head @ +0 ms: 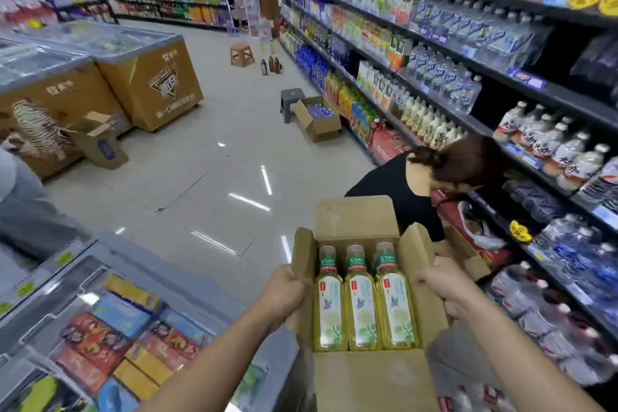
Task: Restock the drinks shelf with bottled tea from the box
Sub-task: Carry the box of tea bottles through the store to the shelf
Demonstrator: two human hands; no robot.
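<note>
As box point(368, 381) gapes, three yellow bottles point(363, 306), green-collared.

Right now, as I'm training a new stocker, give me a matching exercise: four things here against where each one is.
Things: 1 tea bottles; 2 grey stool; 3 brown stool; 4 near freezer.
Places: A far down the aisle; B inside the hand-held box; C bottom left of view; D beside the open carton on the floor.
Pairs: 1-B, 2-D, 3-A, 4-C.
</note>
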